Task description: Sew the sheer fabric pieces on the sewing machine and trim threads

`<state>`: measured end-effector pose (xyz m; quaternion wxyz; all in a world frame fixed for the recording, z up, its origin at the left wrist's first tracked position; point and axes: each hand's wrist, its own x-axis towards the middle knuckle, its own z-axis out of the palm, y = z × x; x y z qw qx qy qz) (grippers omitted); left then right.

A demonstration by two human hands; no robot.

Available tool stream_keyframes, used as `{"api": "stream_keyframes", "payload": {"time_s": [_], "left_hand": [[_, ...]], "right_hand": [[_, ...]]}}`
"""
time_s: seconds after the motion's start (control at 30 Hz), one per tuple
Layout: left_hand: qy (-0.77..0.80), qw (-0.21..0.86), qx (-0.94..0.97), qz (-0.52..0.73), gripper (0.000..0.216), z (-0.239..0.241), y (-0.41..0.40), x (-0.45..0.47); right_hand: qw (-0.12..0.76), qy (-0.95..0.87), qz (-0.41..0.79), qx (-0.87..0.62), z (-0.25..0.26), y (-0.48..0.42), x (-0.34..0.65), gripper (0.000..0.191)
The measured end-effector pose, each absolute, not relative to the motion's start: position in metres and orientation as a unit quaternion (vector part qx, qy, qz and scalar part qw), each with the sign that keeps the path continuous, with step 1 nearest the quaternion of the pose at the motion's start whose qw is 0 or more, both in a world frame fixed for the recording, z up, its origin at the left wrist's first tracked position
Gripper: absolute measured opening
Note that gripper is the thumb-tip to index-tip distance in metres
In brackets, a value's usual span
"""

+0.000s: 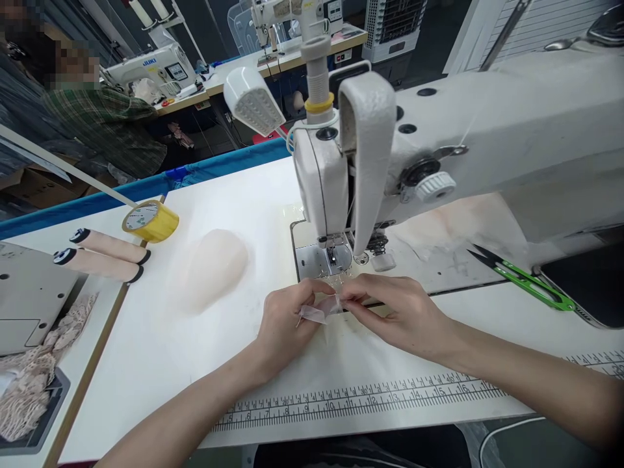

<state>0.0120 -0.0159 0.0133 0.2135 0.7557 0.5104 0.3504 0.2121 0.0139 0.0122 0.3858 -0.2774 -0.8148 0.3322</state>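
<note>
Both hands meet just in front of the needle plate (312, 261) of a white sewing machine (324, 175). Pinched in my left hand (291, 316) is a small piece of thin, whitish sheer fabric (316, 311), folded over the fingers. The thumb and forefinger of my right hand (397, 312) close on the same fabric's right end. The presser foot (333, 255) stands just beyond the fingertips. Left of the hands, a pale beige moulded cup (217, 263) lies on the white table.
Green thread snips (531, 283) and a dark phone (585, 283) lie at right. Sheer fabric (458, 227) rests under the machine arm. Yellow tape (151, 221) and two thread spools (104, 257) are at left. A ruler strip (370, 400) runs along the front. A person (104, 127) sits beyond.
</note>
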Motion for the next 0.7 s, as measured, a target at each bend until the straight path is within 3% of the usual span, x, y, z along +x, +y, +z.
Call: {"api": "stream_keyframes", "payload": {"time_s": [0.7], "left_hand": [[0.469,0.154,0.780,0.384,0.004,0.0103,-0.0172,0.0111]], "right_hand": [[0.407,-0.797,0.349,-0.278,0.0110,0.0136,0.2112,0.014]]}}
